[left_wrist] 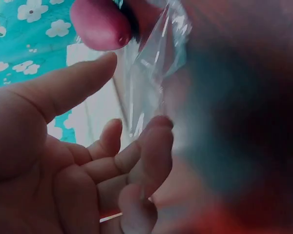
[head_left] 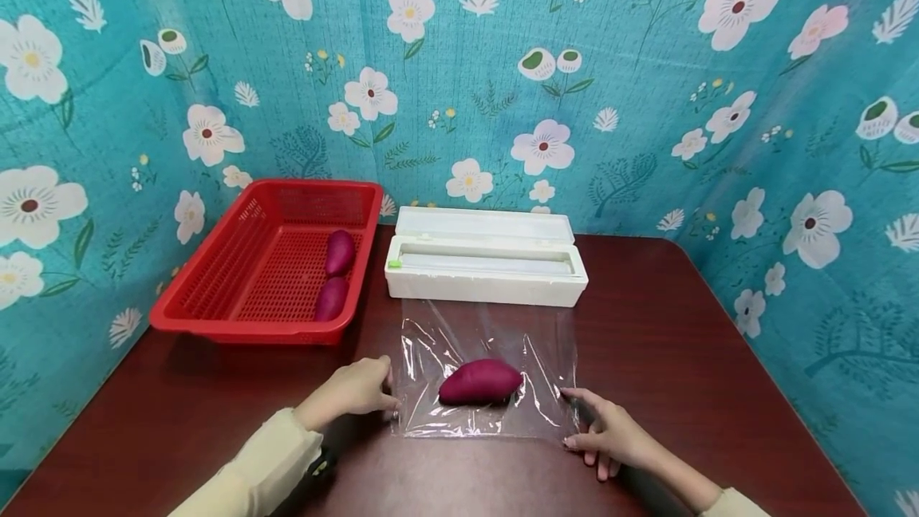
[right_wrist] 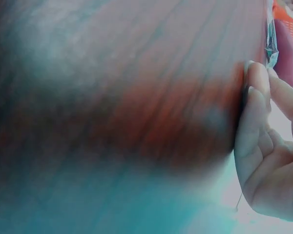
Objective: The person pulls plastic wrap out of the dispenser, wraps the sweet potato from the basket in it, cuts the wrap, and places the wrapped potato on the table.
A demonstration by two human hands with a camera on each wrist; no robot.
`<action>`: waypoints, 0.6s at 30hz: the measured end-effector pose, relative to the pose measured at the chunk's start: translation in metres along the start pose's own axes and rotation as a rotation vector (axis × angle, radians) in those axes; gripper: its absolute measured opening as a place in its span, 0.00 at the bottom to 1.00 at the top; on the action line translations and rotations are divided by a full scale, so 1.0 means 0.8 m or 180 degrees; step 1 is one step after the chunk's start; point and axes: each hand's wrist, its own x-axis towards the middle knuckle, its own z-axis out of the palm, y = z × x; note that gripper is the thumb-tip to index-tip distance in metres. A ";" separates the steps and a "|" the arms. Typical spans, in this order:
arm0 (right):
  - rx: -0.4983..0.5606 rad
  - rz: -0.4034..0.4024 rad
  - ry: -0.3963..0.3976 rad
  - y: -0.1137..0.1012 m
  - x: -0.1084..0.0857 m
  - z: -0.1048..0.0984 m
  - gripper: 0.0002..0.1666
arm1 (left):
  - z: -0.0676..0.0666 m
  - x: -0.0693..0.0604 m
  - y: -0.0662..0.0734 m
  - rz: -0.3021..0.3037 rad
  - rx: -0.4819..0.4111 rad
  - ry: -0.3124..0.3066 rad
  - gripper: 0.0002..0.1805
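Observation:
A purple sweet potato [head_left: 479, 381] lies on a sheet of clear plastic wrap [head_left: 445, 421] spread on the table. The sheet runs back to a white wrap dispenser box [head_left: 488, 287] with its lid raised. At the sheet's left edge is my left hand [head_left: 357, 388]; the left wrist view has its thumb [left_wrist: 83, 83] apart from the loosely bent fingers [left_wrist: 156, 151]. By the right edge, my right hand [head_left: 610, 436] has index finger and thumb spread apart, their tips at the wrap. Its other fingers bend loosely above the table.
A red plastic basket [head_left: 208, 301] stands at the left with two purple sweet potatoes [head_left: 341, 253] inside. Blue flowered cloth [head_left: 459, 134] hangs behind and on both sides of the dark red-brown table [head_left: 682, 357].

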 end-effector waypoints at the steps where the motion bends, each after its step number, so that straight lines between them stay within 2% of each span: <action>1: -0.0002 -0.0039 -0.0014 0.000 0.000 -0.001 0.41 | 0.002 -0.001 -0.001 0.0006 -0.0037 -0.0033 0.18; 6: 0.0038 -0.0267 -0.0054 0.001 -0.001 -0.006 0.38 | 0.015 -0.003 -0.001 0.0122 -0.0178 -0.0130 0.19; 13: 0.0096 -0.0446 -0.0070 0.001 0.001 -0.010 0.33 | 0.030 0.000 -0.001 0.0209 -0.0016 0.0038 0.18; 18: 0.0083 -0.0498 -0.0120 0.002 0.001 -0.012 0.24 | 0.031 -0.001 -0.002 0.0329 -0.0049 0.0020 0.16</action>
